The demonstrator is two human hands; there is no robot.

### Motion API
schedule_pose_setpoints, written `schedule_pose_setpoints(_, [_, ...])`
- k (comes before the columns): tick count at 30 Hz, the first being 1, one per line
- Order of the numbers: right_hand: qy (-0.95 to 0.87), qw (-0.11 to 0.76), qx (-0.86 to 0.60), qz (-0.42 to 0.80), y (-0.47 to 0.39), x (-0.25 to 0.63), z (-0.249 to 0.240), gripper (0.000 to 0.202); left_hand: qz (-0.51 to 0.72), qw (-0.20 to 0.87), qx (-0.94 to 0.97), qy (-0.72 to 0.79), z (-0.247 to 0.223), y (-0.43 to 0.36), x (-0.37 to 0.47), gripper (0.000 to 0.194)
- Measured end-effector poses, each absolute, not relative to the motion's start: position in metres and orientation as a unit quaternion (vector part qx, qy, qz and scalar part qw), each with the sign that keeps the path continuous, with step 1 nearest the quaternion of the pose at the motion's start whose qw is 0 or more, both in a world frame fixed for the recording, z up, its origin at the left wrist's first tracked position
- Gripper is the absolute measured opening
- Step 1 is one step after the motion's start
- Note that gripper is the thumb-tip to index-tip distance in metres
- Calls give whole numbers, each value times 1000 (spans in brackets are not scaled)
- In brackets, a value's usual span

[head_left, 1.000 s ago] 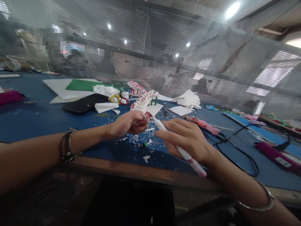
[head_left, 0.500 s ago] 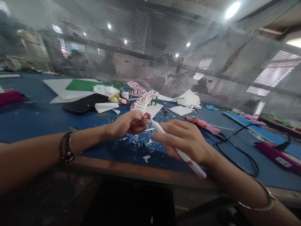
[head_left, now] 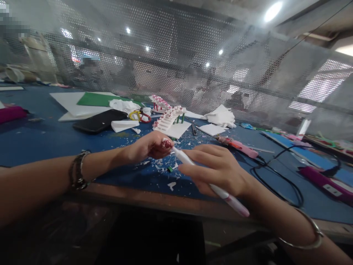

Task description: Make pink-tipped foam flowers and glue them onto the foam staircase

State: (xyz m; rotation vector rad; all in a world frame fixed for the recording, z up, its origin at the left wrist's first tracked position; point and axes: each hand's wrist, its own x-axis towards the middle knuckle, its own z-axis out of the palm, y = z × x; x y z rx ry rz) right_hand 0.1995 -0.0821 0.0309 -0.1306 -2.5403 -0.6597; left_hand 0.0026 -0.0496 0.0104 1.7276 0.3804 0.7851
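Note:
My left hand is closed, pinching a small red-and-white piece between thumb and fingers. What exactly the piece is, I cannot make out. In my right hand is a slim white pen-like tool with a pinkish rear end, its tip at the piece or just beside it. Behind both hands stands a small white model staircase with pink-red bits along its edges and green posts, on a white base. A second model staircase with red posts stands behind it.
White scraps litter the blue table. To the left lie a black phone, scissors and green sheet. On the right are a pink-handled corded tool, black cable and purple power strip.
My left hand has turned a little and moved slightly down and left with the piece. The pen-like tool has shifted down, its rear end now lower and farther right.

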Motion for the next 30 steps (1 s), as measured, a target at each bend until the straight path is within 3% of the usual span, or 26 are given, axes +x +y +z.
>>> schedule_pose_setpoints(8, [-938,277,-37,-204,-85,195,32,14,326,536,760,169,13,-51,3,40])
schedule_pose_setpoints(14, [-944,323,-64,16,-89,195,36,22,304,518,778,184,11,-50,1,39])
schedule_pose_setpoints(30, [-950,298,-81,54,-90,195,37,23,270,464,819,202,14,-49,-1,32])
